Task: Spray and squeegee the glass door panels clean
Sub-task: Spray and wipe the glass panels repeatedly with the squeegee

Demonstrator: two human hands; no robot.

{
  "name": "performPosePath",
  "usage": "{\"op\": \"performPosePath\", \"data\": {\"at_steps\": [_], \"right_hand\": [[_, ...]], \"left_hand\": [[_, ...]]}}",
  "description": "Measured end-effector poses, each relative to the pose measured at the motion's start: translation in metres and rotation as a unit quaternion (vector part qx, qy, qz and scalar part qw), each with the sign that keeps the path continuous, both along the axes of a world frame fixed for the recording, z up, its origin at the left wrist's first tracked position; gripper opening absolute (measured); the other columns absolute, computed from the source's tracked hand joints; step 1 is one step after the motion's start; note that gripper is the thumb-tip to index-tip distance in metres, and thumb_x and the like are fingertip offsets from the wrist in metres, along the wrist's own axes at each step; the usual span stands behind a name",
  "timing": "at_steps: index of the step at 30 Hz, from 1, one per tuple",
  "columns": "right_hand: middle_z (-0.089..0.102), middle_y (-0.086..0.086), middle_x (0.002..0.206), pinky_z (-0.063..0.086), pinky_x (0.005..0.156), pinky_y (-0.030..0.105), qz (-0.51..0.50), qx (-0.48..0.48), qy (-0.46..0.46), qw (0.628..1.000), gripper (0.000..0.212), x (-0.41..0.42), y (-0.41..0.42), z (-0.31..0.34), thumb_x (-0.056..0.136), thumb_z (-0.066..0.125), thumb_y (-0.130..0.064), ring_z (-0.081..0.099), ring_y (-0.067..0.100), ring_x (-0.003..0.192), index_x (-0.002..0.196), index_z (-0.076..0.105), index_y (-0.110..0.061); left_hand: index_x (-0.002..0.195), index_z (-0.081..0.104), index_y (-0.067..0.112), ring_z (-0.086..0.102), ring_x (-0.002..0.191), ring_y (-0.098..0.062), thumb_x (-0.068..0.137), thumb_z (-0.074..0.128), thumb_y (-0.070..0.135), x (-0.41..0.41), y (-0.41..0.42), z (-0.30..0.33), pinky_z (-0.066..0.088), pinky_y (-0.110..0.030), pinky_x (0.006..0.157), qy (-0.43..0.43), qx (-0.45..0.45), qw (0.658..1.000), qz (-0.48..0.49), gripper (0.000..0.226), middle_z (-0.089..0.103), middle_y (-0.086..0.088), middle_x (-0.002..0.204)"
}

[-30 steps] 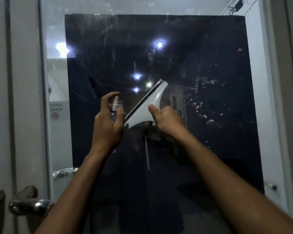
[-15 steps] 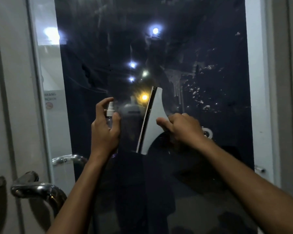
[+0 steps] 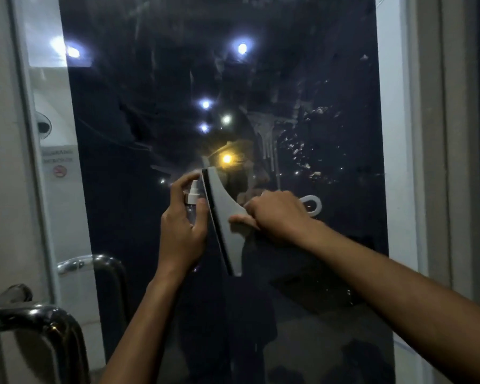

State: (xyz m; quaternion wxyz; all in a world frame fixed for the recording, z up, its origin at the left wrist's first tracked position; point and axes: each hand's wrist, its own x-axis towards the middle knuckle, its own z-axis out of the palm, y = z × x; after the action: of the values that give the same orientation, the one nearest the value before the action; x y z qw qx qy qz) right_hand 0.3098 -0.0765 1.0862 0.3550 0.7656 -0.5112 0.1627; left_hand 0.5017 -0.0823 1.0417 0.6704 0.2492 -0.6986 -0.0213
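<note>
Dark, reflective glass door panel [image 3: 155,112] straight ahead, framed in pale metal, streaked with smears and drips toward the upper right. Left hand [image 3: 182,234] wrapped round a small clear plastic spray bottle with a white nozzle [image 3: 191,196], forefinger arched over the top of the nozzle, thumb along the bottle's right side. Right hand [image 3: 277,214] gripping the handle of a light grey plastic squeegee with a black rubber blade [image 3: 222,217], fingers curled over the handle, the looped end of the handle poking out to the right of the knuckles. Blade nearly upright, top leaning slightly left, set against the glass just right of the bottle. Bottle and blade close together, near the middle of the panel; touching or not, cannot tell. Curved chrome pull handle [image 3: 45,322] near at lower left, a second one [image 3: 94,263] farther in beside the glass edge. Red no-smoking sticker [image 3: 59,171] on the left strip.
</note>
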Motion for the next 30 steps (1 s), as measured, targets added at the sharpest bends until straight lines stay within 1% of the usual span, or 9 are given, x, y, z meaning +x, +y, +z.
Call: {"op": "performPosePath", "data": {"at_steps": [5,10,14,16,18,21,25,27,30], "right_hand": [[0.069,0.009,0.106,0.043,0.072,0.032,-0.112,-0.036,0.099,0.988,0.056,-0.089,0.013,0.023,0.098,0.032,-0.066,0.068,0.031,0.098,0.109,0.068,-0.024],[0.066,0.008,0.086,0.039,0.064,0.033,-0.079,-0.109,0.138,0.981,0.066,-0.092,0.020,0.076,0.089,0.021,-0.075,0.065,0.031,0.078,0.086,0.063,-0.025],[0.050,0.000,0.069,0.037,0.065,0.035,-0.055,-0.079,0.017,0.995,0.063,-0.065,0.006,0.113,0.091,0.027,-0.075,0.054,0.027,0.070,0.077,0.058,-0.022],[0.058,0.004,0.077,0.042,0.068,0.037,-0.058,-0.044,-0.071,0.995,0.065,-0.088,0.000,0.115,0.092,0.030,-0.075,0.058,0.027,0.078,0.076,0.058,-0.019],[0.064,0.007,0.083,0.048,0.073,0.038,-0.064,-0.014,-0.173,0.983,0.071,-0.122,-0.003,0.095,0.090,0.032,-0.077,0.061,0.028,0.081,0.075,0.061,-0.015],[0.062,0.004,0.067,0.047,0.065,0.032,-0.047,0.028,-0.327,0.944,0.072,-0.147,-0.003,0.019,0.093,0.034,-0.072,0.062,0.026,0.069,0.063,0.060,-0.011],[0.064,-0.003,0.064,0.041,0.058,0.027,0.062,0.066,-0.541,0.836,0.063,-0.120,0.006,-0.092,0.092,0.032,-0.064,0.062,0.009,0.062,0.066,0.062,-0.015],[0.063,-0.005,0.064,0.038,0.056,0.026,0.081,0.058,-0.574,0.813,0.058,-0.108,0.001,-0.081,0.098,0.036,-0.059,0.060,0.007,0.062,0.066,0.062,-0.017],[0.061,-0.008,0.060,0.035,0.052,0.024,0.092,0.028,-0.583,0.807,0.059,-0.093,-0.010,-0.013,0.101,0.039,-0.056,0.058,0.010,0.062,0.062,0.058,-0.015]], "left_hand": [[0.132,0.045,0.041,0.060,0.060,-0.015,0.102,0.052,0.016,-0.013,-0.007,-0.010,0.051,-0.036,0.051,-0.008,0.010,1.000,0.002,0.039,0.063,0.009,0.084],[0.131,0.045,0.040,0.059,0.059,-0.011,0.102,0.052,0.016,-0.029,-0.006,0.001,0.047,-0.027,0.054,-0.014,0.006,1.000,0.003,0.039,0.065,0.006,0.083],[0.132,0.045,0.040,0.062,0.061,-0.012,0.102,0.052,0.018,-0.043,-0.008,0.018,0.049,-0.029,0.053,-0.004,0.000,1.000,0.004,0.037,0.066,0.006,0.086],[0.133,0.045,0.038,0.062,0.060,-0.011,0.102,0.052,0.018,-0.047,-0.010,0.023,0.049,-0.026,0.052,0.005,-0.005,1.000,0.005,0.037,0.065,0.008,0.086],[0.132,0.045,0.039,0.062,0.059,-0.014,0.103,0.051,0.018,-0.049,-0.010,0.025,0.051,-0.030,0.051,0.014,-0.010,1.000,0.007,0.037,0.065,0.009,0.084],[0.130,0.044,0.045,0.062,0.060,-0.023,0.102,0.051,0.018,-0.052,-0.008,0.020,0.055,-0.043,0.052,0.020,-0.008,1.000,0.008,0.039,0.064,0.008,0.084],[0.130,0.043,0.046,0.060,0.058,-0.027,0.103,0.051,0.017,-0.058,-0.003,0.006,0.054,-0.048,0.051,0.017,-0.005,1.000,0.008,0.041,0.063,0.005,0.083],[0.129,0.043,0.047,0.059,0.057,-0.029,0.102,0.051,0.016,-0.060,0.002,0.003,0.053,-0.052,0.050,0.012,-0.013,1.000,0.014,0.041,0.063,0.002,0.079],[0.126,0.042,0.052,0.060,0.058,-0.033,0.102,0.051,0.017,-0.064,0.001,0.004,0.052,-0.055,0.050,0.021,-0.013,0.999,0.023,0.043,0.063,-0.004,0.080]]}}
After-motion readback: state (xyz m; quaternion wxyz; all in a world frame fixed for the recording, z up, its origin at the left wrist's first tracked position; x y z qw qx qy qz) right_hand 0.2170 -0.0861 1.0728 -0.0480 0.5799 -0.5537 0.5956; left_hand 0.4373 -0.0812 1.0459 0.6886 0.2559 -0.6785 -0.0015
